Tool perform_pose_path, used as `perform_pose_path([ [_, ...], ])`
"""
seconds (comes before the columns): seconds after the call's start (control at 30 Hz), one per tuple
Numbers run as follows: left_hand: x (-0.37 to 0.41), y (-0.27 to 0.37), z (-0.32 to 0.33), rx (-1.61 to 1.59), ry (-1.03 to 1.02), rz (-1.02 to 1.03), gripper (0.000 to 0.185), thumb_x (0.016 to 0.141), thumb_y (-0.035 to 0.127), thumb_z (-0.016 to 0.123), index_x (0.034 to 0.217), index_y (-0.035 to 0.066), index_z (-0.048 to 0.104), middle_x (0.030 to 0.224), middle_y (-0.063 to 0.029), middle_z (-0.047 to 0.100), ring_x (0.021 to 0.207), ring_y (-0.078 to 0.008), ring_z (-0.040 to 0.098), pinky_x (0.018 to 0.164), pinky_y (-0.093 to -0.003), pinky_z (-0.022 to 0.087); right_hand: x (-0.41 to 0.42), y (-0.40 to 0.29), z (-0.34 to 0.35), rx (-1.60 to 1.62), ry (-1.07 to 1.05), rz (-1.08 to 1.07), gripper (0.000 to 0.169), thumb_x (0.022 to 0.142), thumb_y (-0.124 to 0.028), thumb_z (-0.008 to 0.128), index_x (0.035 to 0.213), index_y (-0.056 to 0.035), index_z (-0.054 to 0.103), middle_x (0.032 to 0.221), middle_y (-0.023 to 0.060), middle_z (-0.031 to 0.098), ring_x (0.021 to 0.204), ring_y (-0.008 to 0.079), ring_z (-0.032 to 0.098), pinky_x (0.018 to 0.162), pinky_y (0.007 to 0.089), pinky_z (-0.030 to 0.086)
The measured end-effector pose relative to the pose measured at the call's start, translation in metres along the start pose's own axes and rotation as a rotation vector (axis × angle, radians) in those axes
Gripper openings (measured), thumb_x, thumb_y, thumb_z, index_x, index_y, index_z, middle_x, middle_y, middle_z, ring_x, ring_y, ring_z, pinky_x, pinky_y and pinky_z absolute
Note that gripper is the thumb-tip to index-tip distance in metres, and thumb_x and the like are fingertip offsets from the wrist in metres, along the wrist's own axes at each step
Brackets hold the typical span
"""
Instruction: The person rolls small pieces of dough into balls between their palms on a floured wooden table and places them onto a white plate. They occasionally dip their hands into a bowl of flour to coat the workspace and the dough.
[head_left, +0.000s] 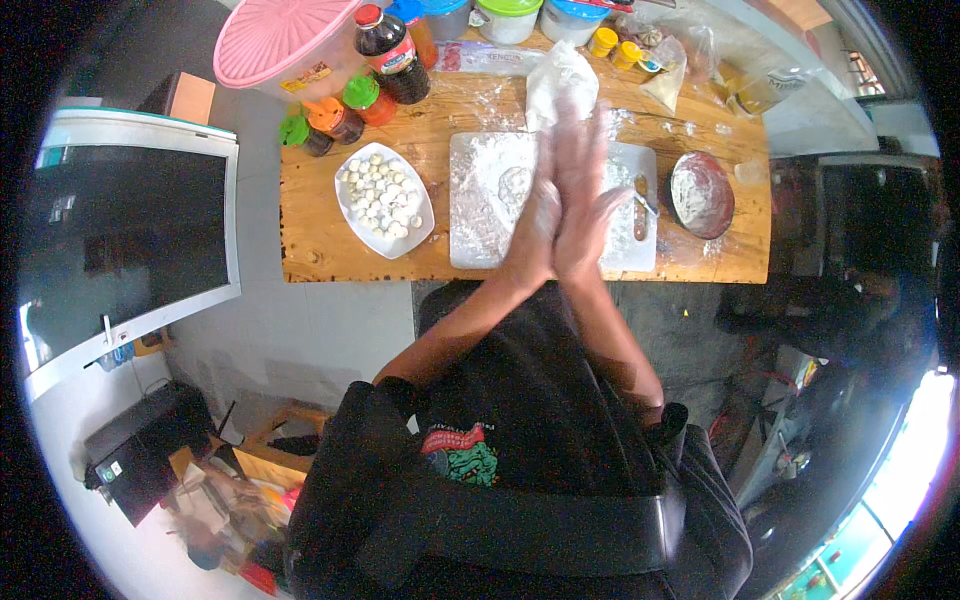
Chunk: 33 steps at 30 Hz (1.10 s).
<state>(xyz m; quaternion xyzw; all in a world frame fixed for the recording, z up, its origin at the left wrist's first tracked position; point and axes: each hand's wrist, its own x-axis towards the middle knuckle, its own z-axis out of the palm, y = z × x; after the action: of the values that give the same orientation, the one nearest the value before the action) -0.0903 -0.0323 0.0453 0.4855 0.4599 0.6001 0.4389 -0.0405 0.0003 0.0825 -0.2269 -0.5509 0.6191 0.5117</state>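
Note:
My left hand (536, 217) and my right hand (585, 195) are pressed palm to palm above a white cutting board (472, 251), fingers pointing away from me and blurred. Whether something lies between the palms is hidden. Flour covers much of the board, and a pale floury lump (514, 184) sits on it just left of my hands. To the left, a white dish (390, 249) holds many small pale dough pieces (379, 195). A dark bowl (703, 196) with flour inside stands right of the board. A thin utensil (645, 204) lies by the board's handle slot.
Beyond the board stands a white bag (561, 82). Spice jars (341, 120), a dark sauce bottle (394, 56) and a pink-lidded tub (289, 41) stand at the back left. Lidded buckets (510, 22), yellow-capped jars (626, 55) and plastic bags (666, 75) line the wooden table's (315, 255) back.

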Motion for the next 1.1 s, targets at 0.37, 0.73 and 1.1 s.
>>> perform_pose_path([
  [0.37,-0.006,-0.015,0.043,-0.25,0.127,0.0,0.065,0.099,0.045,0.021,0.147,0.007,0.001,0.154,-0.0086,0.003,0.141,-0.0221,0.003,0.114,-0.0364,0.002,0.004,-0.009,-0.033,-0.054,-0.098,0.039,0.081,0.091,-0.062,0.018,0.147,-0.0042,0.002,0.153,0.0153,0.005,0.141,0.0301,0.009,0.114,0.0414,0.007],
  [0.73,-0.011,-0.021,0.061,-0.576,0.381,0.014,0.069,0.097,0.051,0.021,0.147,0.007,0.003,0.154,-0.0104,0.003,0.141,-0.0233,0.005,0.114,-0.0363,0.003,-0.017,0.017,-0.068,-0.376,-0.355,0.023,0.073,0.095,-0.055,0.018,0.147,-0.0048,0.007,0.153,0.0163,0.007,0.141,0.033,0.007,0.113,0.0443,0.005],
  [1.1,0.005,-0.022,0.045,-0.384,0.457,0.081,0.077,0.092,0.058,0.028,0.148,0.013,0.002,0.155,-0.0074,0.003,0.141,-0.0244,0.007,0.114,-0.0408,0.003,-0.031,0.036,-0.076,-0.386,-0.497,-0.062,0.082,0.091,-0.064,0.012,0.147,-0.0041,0.008,0.153,0.0186,0.005,0.14,0.0351,0.007,0.113,0.0437,0.007],
])
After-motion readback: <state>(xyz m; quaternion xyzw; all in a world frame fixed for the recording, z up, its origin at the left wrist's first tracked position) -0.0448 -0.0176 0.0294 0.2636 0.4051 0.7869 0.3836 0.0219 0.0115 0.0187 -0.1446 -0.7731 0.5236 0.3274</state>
